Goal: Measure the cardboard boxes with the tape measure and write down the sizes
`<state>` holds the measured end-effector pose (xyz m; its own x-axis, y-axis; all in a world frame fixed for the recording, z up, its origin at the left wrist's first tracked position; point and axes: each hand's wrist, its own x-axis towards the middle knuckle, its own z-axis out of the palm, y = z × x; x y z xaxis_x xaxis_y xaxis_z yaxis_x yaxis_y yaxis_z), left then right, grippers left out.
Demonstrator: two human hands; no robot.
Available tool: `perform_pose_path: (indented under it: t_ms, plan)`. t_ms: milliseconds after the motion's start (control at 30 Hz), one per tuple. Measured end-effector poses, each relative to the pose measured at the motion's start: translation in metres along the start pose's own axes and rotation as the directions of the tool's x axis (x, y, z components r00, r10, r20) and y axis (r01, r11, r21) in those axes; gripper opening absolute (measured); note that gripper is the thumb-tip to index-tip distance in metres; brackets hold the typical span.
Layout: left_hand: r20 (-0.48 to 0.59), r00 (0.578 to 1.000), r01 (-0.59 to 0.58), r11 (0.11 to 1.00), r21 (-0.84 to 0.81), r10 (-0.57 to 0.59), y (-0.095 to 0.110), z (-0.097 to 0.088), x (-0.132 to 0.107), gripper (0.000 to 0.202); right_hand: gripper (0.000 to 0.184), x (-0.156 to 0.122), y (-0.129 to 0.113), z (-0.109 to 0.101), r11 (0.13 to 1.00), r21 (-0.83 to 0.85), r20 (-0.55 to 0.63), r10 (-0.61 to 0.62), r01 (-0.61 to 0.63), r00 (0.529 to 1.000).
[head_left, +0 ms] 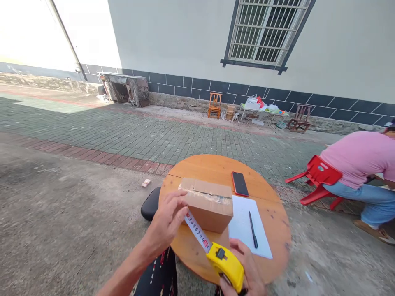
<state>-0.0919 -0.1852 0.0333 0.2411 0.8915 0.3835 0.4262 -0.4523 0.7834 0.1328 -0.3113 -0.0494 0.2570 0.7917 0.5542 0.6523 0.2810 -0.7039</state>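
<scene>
Left hand (168,220), forearm bare, raised with fingers pinched together; right hand (247,269), low at the frame's edge, fingers curled in a grip.

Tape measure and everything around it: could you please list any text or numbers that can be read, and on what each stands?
"3 4 5 6 7 8 9": on the tape blade, pulled from the yellow tape measure along the cardboard box.
Red mark after the 9: too blurred to read.
Sheet of paper, phone: no readable text.

outdoor courtyard | brick paving (138,135) | house wall (185,37) | barred window (265,31)
</scene>
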Motion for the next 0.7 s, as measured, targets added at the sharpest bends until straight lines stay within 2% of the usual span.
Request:
perform_pose_path:
  t_ms: [67,133,200,267,333,400,533,600,700]
  plan:
    - [-0.079,0.995,0.058,0.996,0.062,-0.053,-0.018,0.014,-0.025,0.026,0.029,-0.002,0.012,0.005,0.999,0.032,0.049,0.029,-0.030,0.998]
    - [-0.146,0.979,0.153,0.986,0.068,-0.142,-0.035,0.028,-0.036,0.029,0.030,0.002,0.023,0.010,0.996,0.030,0.103,0.081,-0.085,0.991]
    - [-0.177,0.958,0.232,0.972,0.030,-0.224,-0.047,0.040,-0.035,0.032,0.033,0.010,0.032,0.015,0.990,0.025,0.222,0.130,-0.139,0.966]
    - [-0.155,0.947,0.279,0.960,-0.031,-0.280,-0.052,0.047,-0.029,0.035,0.037,0.020,0.039,0.015,0.984,0.024,0.348,0.156,-0.175,0.924]
    - [-0.113,0.942,0.310,0.948,-0.077,-0.317,-0.049,0.048,-0.023,0.037,0.041,0.031,0.039,0.011,0.979,0.036,0.412,0.170,-0.202,0.895]
    - [-0.100,0.934,0.338,0.939,-0.064,-0.343,-0.039,0.043,-0.021,0.038,0.043,0.041,0.032,0.000,0.972,0.050,0.427,0.185,-0.228,0.885]
    - [-0.180,0.922,0.359,0.931,0.061,-0.343,-0.017,0.030,-0.016,0.035,0.036,0.064,0.005,-0.021,0.963,0.078,0.444,0.198,-0.258,0.874]
    - [-0.216,0.917,0.361,0.928,0.090,-0.336,-0.013,0.032,-0.006,0.033,0.038,0.080,-0.003,-0.023,0.958,0.101,0.428,0.202,-0.268,0.881]
    - [-0.189,0.916,0.375,0.923,0.090,-0.354,-0.017,0.045,0.014,0.030,0.041,0.101,-0.004,-0.015,0.964,0.094,0.410,0.192,-0.251,0.892]
